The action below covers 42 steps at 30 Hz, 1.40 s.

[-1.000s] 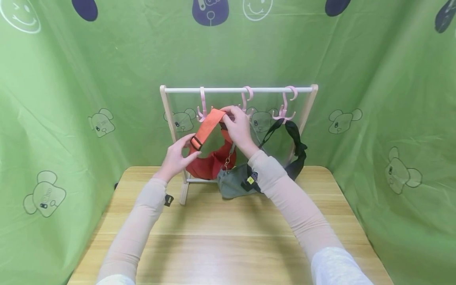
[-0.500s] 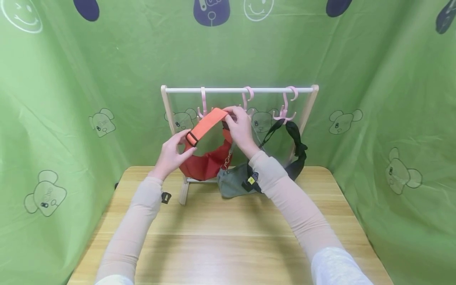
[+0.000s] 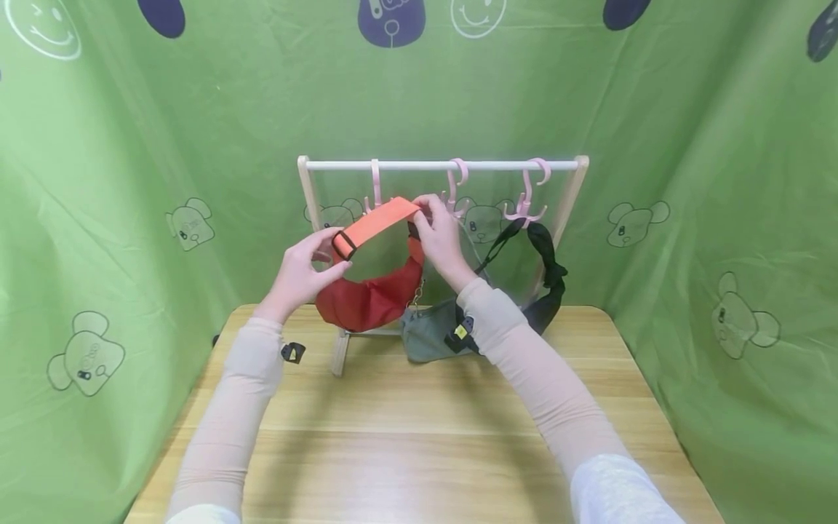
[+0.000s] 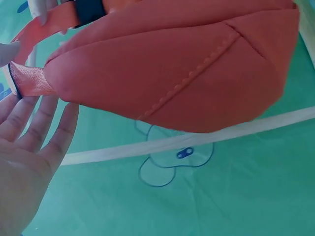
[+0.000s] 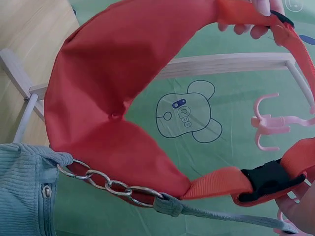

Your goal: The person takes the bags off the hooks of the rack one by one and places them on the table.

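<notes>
A red sling bag (image 3: 373, 298) with an orange strap (image 3: 382, 220) hangs between both hands in front of the rack. My left hand (image 3: 297, 275) holds the strap at its black slider (image 3: 343, 245), the thumb on one side and fingers on the other. Higher up, my right hand (image 3: 444, 236) pinches the strap near a black clip buckle (image 5: 268, 182). In the left wrist view the bag (image 4: 177, 69) fills the top, beside my left hand (image 4: 29, 137). One pink hook (image 5: 270, 122) shows through the strap loop in the right wrist view.
A rack with a white bar (image 3: 419, 166) and wooden legs stands at the table's back. A grey-green bag (image 3: 425, 338) with a metal chain (image 5: 106, 182) hangs right of the red one. A black bag (image 3: 546, 291) hangs from the right hook (image 3: 525, 207). Green curtain (image 3: 419, 94) surrounds the table.
My left hand has moved left and slightly up with the strap's slider, so the strap loop has widened and the red bag has shifted left. My right hand has hardly moved.
</notes>
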Tool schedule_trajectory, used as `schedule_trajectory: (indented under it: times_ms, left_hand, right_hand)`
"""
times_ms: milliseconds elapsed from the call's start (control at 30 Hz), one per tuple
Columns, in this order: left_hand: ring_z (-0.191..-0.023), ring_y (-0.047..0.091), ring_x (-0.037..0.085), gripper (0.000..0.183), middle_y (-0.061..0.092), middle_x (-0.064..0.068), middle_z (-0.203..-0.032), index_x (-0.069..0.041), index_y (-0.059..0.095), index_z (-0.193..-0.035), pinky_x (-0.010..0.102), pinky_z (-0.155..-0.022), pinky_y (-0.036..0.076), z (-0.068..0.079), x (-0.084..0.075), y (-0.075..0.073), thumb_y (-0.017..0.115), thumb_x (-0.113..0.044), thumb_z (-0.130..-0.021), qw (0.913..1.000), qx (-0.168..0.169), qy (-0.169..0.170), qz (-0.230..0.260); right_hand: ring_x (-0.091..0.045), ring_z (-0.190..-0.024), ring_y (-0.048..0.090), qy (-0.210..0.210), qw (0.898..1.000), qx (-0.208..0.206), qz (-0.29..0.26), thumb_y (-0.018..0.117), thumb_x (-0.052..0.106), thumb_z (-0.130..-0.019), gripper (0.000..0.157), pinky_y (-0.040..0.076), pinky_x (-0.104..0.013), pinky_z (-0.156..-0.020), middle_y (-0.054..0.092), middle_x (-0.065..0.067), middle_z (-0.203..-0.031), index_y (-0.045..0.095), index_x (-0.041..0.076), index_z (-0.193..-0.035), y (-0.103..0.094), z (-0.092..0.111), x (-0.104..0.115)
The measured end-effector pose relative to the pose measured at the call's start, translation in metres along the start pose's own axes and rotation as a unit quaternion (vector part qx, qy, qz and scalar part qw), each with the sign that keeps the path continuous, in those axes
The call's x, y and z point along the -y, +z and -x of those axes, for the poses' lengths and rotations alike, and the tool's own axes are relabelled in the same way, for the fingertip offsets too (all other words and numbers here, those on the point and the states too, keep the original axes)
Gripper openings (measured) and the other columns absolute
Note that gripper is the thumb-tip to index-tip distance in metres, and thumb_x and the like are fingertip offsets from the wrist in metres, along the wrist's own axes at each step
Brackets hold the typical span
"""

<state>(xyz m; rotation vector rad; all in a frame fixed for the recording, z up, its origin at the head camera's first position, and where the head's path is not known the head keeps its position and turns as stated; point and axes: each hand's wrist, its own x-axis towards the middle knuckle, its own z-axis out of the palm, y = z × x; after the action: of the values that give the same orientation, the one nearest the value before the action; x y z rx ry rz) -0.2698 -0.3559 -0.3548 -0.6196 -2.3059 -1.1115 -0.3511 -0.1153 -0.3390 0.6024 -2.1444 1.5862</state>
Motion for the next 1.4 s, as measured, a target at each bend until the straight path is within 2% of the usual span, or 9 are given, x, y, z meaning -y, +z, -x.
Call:
schedule_trajectory:
  times_ms: [267,500,633,733,867,967,1267,1400]
  left_hand:
    - [-0.087,0.064,0.023,0.053,0.071,0.014,-0.102,-0.007,0.058,-0.131,0.043,-0.082,0.057,0.001,-0.006,-0.016,0.075,-0.005,-0.081,0.9999,0.006,-0.003,-0.010]
    - [-0.087,0.063,0.022,0.053,0.071,0.013,-0.101,-0.008,0.059,-0.131,0.044,-0.084,0.057,0.002,-0.011,-0.024,0.076,-0.007,-0.081,0.9999,0.006,-0.008,-0.009]
    - [-0.088,0.064,0.023,0.054,0.070,0.014,-0.101,-0.008,0.058,-0.132,0.044,-0.084,0.057,0.003,-0.012,-0.027,0.076,-0.007,-0.081,0.9999,0.004,-0.001,-0.013]
    - [-0.088,0.064,0.024,0.054,0.070,0.014,-0.101,-0.008,0.058,-0.132,0.044,-0.084,0.057,0.003,-0.012,-0.028,0.076,-0.006,-0.080,0.9999,0.003,0.001,-0.015]
    - [-0.088,0.064,0.023,0.055,0.070,0.014,-0.101,-0.007,0.058,-0.132,0.043,-0.084,0.057,0.004,-0.011,-0.030,0.076,-0.004,-0.080,0.9998,0.005,-0.001,-0.017]
    - [-0.088,0.063,0.022,0.055,0.070,0.013,-0.100,-0.008,0.058,-0.132,0.043,-0.084,0.057,0.004,-0.011,-0.031,0.076,-0.004,-0.081,0.9998,0.004,-0.005,-0.017]
    - [-0.088,0.062,0.018,0.054,0.070,0.012,-0.100,-0.009,0.058,-0.133,0.041,-0.084,0.057,0.007,-0.010,-0.034,0.075,-0.005,-0.081,0.9996,-0.001,-0.012,-0.027]
    - [-0.088,0.062,0.014,0.054,0.070,0.011,-0.101,-0.009,0.058,-0.133,0.037,-0.083,0.057,0.008,-0.009,-0.037,0.075,-0.006,-0.082,0.9994,-0.007,-0.015,-0.031]
  right_hand:
    - [-0.033,-0.110,0.064,0.007,0.999,0.024,-0.034,0.050,0.006,-0.098,0.016,0.053,-0.039,-0.097,0.066,-0.022,-0.111,0.055,-0.002,-0.111,0.005,0.000,0.000]
    - [-0.036,-0.108,0.060,0.039,0.997,0.039,-0.048,0.049,0.002,-0.098,0.023,0.051,-0.042,-0.098,0.061,-0.029,-0.118,0.053,-0.008,-0.119,-0.004,0.015,0.041]
    - [-0.035,-0.110,0.059,0.046,0.996,0.046,-0.061,0.049,0.005,-0.099,0.025,0.050,-0.038,-0.099,0.061,-0.028,-0.119,0.053,-0.007,-0.121,-0.003,0.014,0.039]
    - [-0.034,-0.113,0.059,0.050,0.995,0.054,-0.073,0.049,0.008,-0.100,0.026,0.049,-0.037,-0.101,0.062,-0.025,-0.120,0.054,-0.005,-0.122,0.000,0.010,0.026]
    - [-0.034,-0.109,0.062,0.055,0.991,0.076,-0.096,0.048,0.013,-0.102,0.027,0.050,-0.037,-0.100,0.064,-0.025,-0.117,0.055,-0.003,-0.124,0.004,0.005,0.010]
    - [-0.035,-0.103,0.064,0.051,0.989,0.089,-0.104,0.047,0.016,-0.103,0.028,0.052,-0.036,-0.096,0.065,-0.025,-0.112,0.055,-0.002,-0.123,0.005,0.006,0.008]
    - [-0.021,-0.089,0.061,0.050,0.990,0.116,-0.069,0.045,0.023,-0.104,0.029,0.050,-0.030,-0.084,0.065,-0.016,-0.099,0.059,0.003,-0.120,0.006,0.008,0.008]
    - [-0.027,-0.082,0.058,0.047,0.990,0.124,-0.056,0.046,0.026,-0.104,0.031,0.048,-0.026,-0.073,0.061,-0.011,-0.089,0.060,0.003,-0.119,0.007,0.008,0.007]
